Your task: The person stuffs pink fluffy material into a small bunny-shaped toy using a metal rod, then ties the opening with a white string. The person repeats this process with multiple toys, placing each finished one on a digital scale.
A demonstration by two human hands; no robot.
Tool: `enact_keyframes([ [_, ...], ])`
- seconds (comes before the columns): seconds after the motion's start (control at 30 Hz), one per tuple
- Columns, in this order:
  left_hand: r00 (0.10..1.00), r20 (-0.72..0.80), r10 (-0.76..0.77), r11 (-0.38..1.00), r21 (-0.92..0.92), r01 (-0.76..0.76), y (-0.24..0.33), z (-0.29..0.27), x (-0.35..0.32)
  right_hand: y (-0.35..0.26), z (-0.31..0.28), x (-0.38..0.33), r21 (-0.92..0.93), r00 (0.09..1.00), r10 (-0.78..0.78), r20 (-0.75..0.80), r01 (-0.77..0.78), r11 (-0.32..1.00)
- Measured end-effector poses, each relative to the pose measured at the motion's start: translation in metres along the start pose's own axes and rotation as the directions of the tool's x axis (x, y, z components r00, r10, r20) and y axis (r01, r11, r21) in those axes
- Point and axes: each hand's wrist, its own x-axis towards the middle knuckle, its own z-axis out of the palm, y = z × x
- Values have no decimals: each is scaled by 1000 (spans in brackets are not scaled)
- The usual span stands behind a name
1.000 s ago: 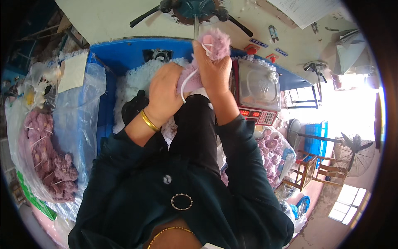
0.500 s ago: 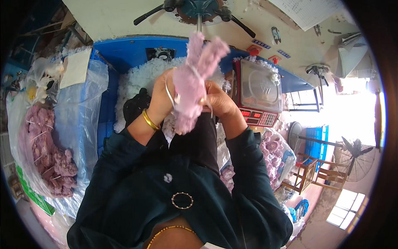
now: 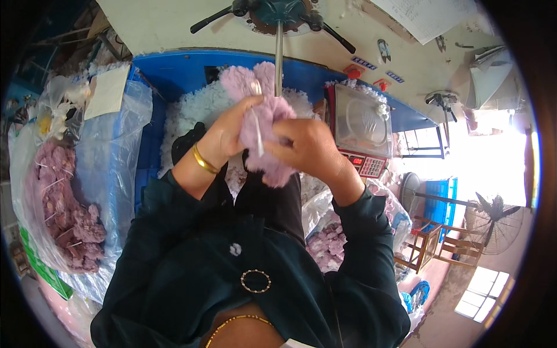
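Since half a second ago the fluffy lilac plush toy skin (image 3: 264,124) has dropped from its raised, stretched pose and is now bunched between the two hands, close in front of the thin upright metal tube (image 3: 278,64) of the stuffing machine.

Head view: the left hand (image 3: 226,136), with a gold bangle at the wrist, is curled shut on the plush piece's left side, fingers pinching near a white tag or cord that hangs down its middle. The right hand (image 3: 307,148) is closed round the lower right part of the same piece, fingers wrapped over the fur. The work looks like the fitting step: the skin is being gathered so that its opening can be found. As a judgement, the next move calls for holding the opening apart with both thumbs and lining it up with the tube's tip just above; whether the opening is already on the tube cannot be told.

Containers: the blue plastic bin (image 3: 174,69) behind the hands holds loose white fibre filling (image 3: 191,110). The clear plastic bag (image 3: 110,145) on the left holds many lilac plush pieces (image 3: 64,214) with white tags. A second clear bag (image 3: 325,240) by the right elbow holds more lilac pieces. The grey electronic weighing scale (image 3: 362,124) stands just right of the bin, its pan bare save for fibre wisps
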Motion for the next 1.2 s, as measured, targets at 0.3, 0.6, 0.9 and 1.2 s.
enact_keyframes([
  [0.3, 776, -26, 630, 530, 745, -405, -5, 40, -4, 83, 4, 122, -227, 791, 23, -611, -203, 952],
  [0.6, 610, 451, 651, -475, 869, -137, -23, 21, -25, 52, 19, 80, -140, 830, 78, -552, -184, 973],
  [0.9, 927, -7, 374, 899, 248, -361, 23, 8, 13, 68, 2, 128, -69, 835, 286, -470, -358, 931],
  [1.2, 663, 153, 732, 232, 859, -455, -50, 7, 11, 53, 16, 105, -59, 786, 272, -555, -363, 930],
])
